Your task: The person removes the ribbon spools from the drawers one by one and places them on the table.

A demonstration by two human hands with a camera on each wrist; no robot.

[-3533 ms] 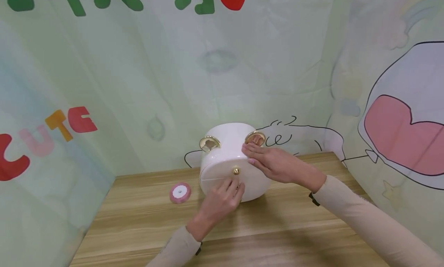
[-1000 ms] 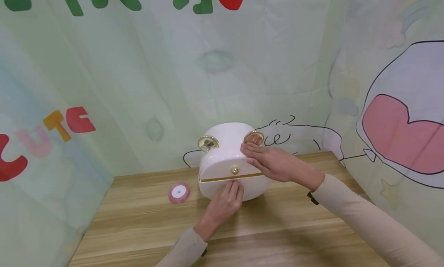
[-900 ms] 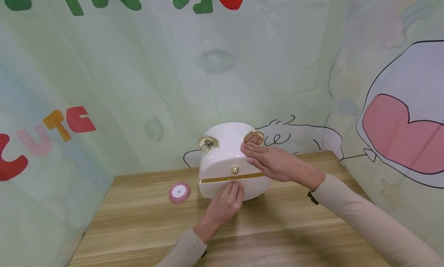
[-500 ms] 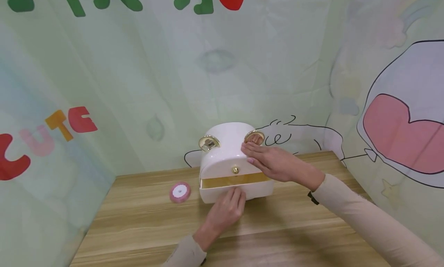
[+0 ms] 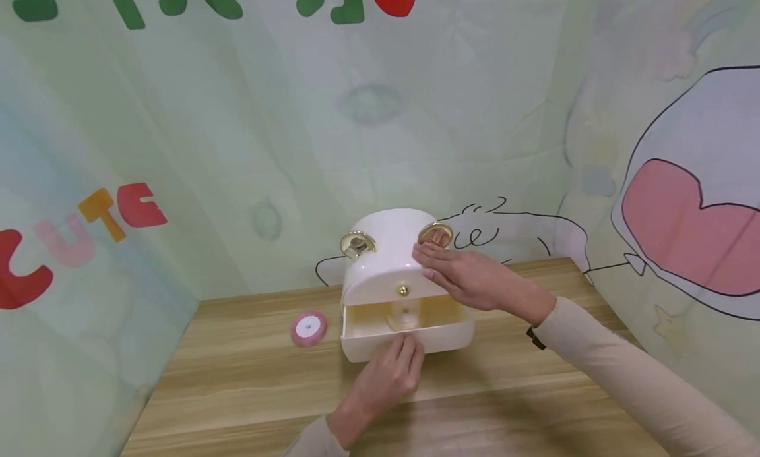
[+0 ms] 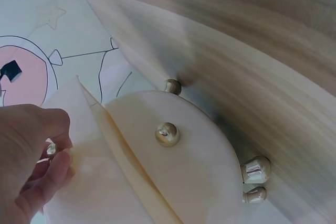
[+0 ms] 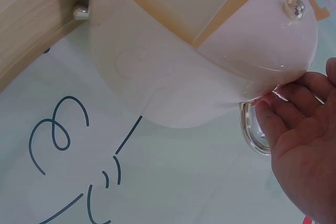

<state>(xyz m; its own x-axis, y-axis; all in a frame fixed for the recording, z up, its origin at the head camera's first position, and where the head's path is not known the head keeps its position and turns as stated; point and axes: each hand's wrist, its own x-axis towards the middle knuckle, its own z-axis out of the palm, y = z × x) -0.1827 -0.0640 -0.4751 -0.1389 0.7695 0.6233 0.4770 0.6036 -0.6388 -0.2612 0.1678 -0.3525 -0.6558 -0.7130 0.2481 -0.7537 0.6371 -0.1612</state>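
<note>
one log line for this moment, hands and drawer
lower drawer: open | left hand: pinching its knob | right hand: resting on white box | pink spool: on table

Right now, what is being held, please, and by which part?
The left hand holds the lower drawer by its gold knob; the right hand touches the box.

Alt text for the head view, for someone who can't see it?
A person's left hand holds the open lower drawer of a white box; the right hand rests on its top. A pink spool lies on the wooden table.
</note>
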